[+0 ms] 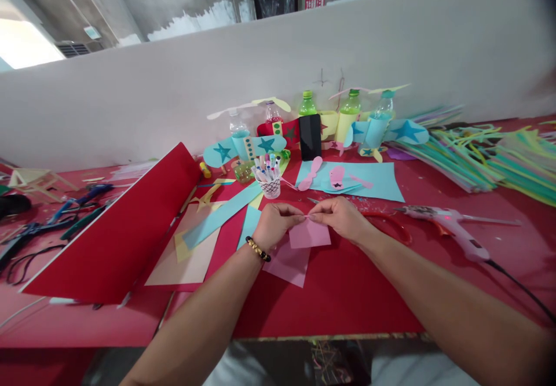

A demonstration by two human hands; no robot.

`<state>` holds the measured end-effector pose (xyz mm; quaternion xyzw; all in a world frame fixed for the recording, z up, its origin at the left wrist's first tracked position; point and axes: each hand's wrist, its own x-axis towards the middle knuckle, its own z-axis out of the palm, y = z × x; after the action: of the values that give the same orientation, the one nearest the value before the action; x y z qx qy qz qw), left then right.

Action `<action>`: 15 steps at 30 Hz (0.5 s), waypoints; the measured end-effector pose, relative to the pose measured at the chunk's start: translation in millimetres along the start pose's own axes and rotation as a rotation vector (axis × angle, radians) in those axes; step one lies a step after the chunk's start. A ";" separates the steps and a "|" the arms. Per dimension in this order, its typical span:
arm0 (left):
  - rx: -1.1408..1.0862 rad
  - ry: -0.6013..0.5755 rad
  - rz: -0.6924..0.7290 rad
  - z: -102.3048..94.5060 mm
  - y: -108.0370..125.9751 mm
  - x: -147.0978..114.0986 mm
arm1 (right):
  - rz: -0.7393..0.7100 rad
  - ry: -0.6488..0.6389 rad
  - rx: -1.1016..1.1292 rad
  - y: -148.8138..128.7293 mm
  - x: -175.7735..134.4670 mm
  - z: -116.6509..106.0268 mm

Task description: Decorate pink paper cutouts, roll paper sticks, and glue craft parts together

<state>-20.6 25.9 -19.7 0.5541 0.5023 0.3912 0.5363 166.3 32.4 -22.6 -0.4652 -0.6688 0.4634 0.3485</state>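
Note:
Both hands meet at the top edge of a small pink sheet of paper, pinching it between thumbs and fingertips. My left hand, with a beaded bracelet at the wrist, grips its left side. My right hand is closed on the same edge, close to the left fingertips. Under and below it lies another pink sheet on the red table. Beyond my hands, pink cut-out shapes rest on a light blue sheet. Orange-handled scissors lie partly hidden behind my right forearm.
A pink glue gun with its cord lies at the right. A cup of pens stands ahead. Bottle planes with paper wings and a black phone line the back. A red board leans at the left; pipe cleaners lie far right.

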 end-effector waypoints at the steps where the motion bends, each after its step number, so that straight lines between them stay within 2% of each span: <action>1: -0.002 -0.001 0.000 -0.1 -0.8 0.2 | 0.002 0.001 0.004 0.1 0.0 0.0; 10: -0.015 -0.010 0.005 -0.5 -4.3 0.5 | 0.017 -0.013 0.080 0.1 -0.8 -1.5; 15: 0.092 -0.002 0.009 0.6 -1.0 -2.3 | 0.021 -0.004 0.079 -0.6 -0.2 -2.7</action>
<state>-20.5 23.5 -20.6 0.5810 0.5165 0.3694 0.5091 168.6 32.9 -21.2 -0.4571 -0.6460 0.4939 0.3604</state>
